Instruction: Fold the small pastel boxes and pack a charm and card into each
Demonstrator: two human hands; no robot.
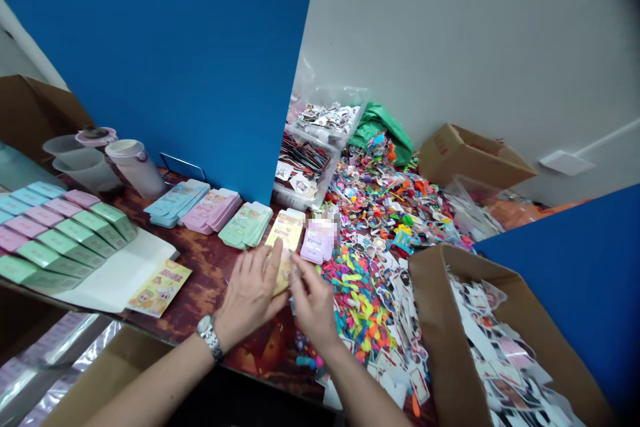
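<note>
Both my hands meet over the red-brown table around a small yellow card box (283, 275). My left hand (253, 285), with a metal watch at the wrist, lies along its left side, fingers over it and thumb below. The fingers of my right hand (314, 300) pinch its right edge, partly hiding it. Just beyond is a pile of flat yellow boxes (288, 225). In the same row stand purple boxes (316, 240), green boxes (246, 224), pink boxes (211, 209) and blue boxes (176, 201).
Filled boxes (75, 240) stand in rows on a white tray (115, 273) at left, by a yellow leaflet (160, 287). Colourful balloons (357, 300) and small trinkets (380, 193) heap at right. A cardboard box (435, 320) of stickers stands front right; blue partitions (200, 47) rise behind.
</note>
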